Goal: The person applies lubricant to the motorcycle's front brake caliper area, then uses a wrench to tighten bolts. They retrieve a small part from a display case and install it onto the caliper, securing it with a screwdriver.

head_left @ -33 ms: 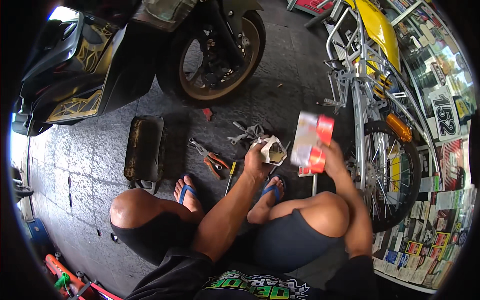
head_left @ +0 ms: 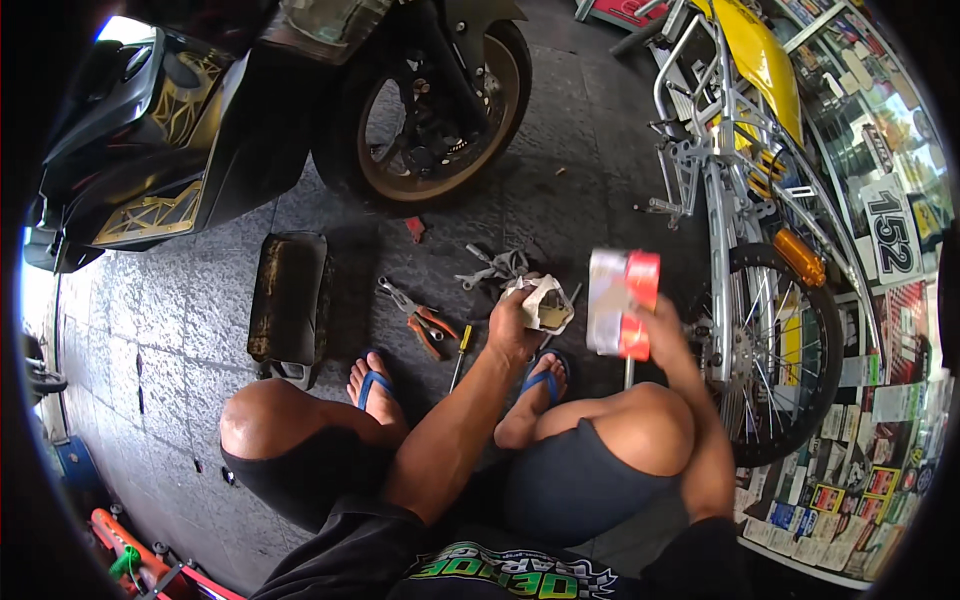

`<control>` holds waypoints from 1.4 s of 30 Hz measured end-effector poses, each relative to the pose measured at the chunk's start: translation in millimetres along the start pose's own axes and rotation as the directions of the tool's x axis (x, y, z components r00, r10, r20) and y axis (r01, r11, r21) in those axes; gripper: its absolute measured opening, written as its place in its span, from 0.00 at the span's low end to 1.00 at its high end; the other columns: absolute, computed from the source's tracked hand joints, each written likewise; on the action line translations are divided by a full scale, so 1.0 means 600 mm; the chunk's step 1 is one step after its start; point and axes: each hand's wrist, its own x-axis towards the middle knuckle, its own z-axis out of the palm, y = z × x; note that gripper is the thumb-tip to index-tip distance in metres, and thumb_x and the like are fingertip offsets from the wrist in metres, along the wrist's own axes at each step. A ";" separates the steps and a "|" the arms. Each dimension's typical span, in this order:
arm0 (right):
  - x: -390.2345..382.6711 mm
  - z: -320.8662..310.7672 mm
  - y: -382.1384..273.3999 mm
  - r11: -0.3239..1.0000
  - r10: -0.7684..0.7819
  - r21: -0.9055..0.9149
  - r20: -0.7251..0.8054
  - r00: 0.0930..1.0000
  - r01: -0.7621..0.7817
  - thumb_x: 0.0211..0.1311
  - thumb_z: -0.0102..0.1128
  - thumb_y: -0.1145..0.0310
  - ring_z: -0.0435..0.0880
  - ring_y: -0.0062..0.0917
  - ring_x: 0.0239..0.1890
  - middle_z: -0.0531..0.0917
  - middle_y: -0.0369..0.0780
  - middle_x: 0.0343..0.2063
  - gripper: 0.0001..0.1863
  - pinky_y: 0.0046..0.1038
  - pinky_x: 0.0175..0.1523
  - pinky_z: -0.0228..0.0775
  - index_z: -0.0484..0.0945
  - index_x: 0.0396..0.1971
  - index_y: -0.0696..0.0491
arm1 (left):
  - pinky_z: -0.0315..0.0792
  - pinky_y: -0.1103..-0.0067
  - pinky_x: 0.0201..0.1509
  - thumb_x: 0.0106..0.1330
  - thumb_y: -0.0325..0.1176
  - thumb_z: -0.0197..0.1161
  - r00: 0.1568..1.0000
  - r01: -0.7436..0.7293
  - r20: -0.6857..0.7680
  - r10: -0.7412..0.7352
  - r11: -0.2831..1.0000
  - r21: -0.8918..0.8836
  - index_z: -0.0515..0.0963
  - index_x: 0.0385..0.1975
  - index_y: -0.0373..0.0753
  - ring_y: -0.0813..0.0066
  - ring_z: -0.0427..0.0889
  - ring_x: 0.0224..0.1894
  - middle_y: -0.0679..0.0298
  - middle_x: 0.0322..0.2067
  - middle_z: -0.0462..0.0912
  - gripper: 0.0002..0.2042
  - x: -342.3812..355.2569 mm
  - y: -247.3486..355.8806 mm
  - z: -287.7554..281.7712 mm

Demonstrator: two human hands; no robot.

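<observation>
The left hand (head_left: 508,325), just right of the orange-handled pliers (head_left: 412,310), has its fingers curled around a torn white wrapper (head_left: 543,288) with a dull, brownish piece (head_left: 552,315) showing inside. Farther right of the pliers, the right hand (head_left: 655,325) grips a red-and-white carton (head_left: 607,305) by its right side; motion blur hides how tightly the fingers close.

The carton has just dipped slightly toward the person, while the left hand and wrapper have hardly shifted. To my eye, that leaves the handling itself little changed: carton and wrapper are held apart, one in each hand (no contact between them that I can make out).

Just right of the pliers lies a yellow-handled screwdriver (head_left: 465,340); beyond them, also to the right, is a jumble of grey metal parts (head_left: 495,265). A rust-stained tray (head_left: 270,300) sits to their left, and a motorcycle's front wheel (head_left: 420,188) stands past them, away from the person.
</observation>
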 end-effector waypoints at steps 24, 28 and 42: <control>0.098 0.116 0.314 0.264 0.543 0.930 0.075 0.836 -0.255 0.65 0.55 0.45 0.84 0.30 0.35 0.85 0.36 0.31 0.20 0.37 0.42 0.77 0.81 0.34 0.47 | 0.75 0.74 0.35 0.71 0.36 0.51 0.831 -0.050 -0.161 0.532 0.359 0.932 0.76 0.43 0.32 0.68 0.81 0.29 0.57 0.31 0.83 0.14 0.079 -0.028 -0.173; 0.152 0.105 0.344 0.820 0.469 0.514 -0.351 0.811 -0.252 0.67 0.54 0.50 0.84 0.28 0.36 0.85 0.37 0.34 0.20 0.34 0.47 0.75 0.80 0.41 0.52 | 0.76 0.74 0.38 0.67 0.37 0.56 0.947 0.155 -0.128 0.295 -0.070 0.985 0.77 0.44 0.31 0.67 0.81 0.31 0.57 0.32 0.84 0.15 0.050 -0.057 -0.198; -0.205 0.097 -0.339 0.404 -0.911 -0.618 -0.207 0.356 0.674 0.63 0.58 0.74 0.80 0.17 0.36 0.83 0.38 0.36 0.12 0.20 0.40 0.72 0.79 0.46 0.58 | 0.70 0.79 0.40 0.66 0.32 0.49 0.402 -0.841 0.690 0.602 0.540 0.020 0.73 0.45 0.35 0.74 0.76 0.38 0.60 0.38 0.77 0.12 -0.226 0.153 0.381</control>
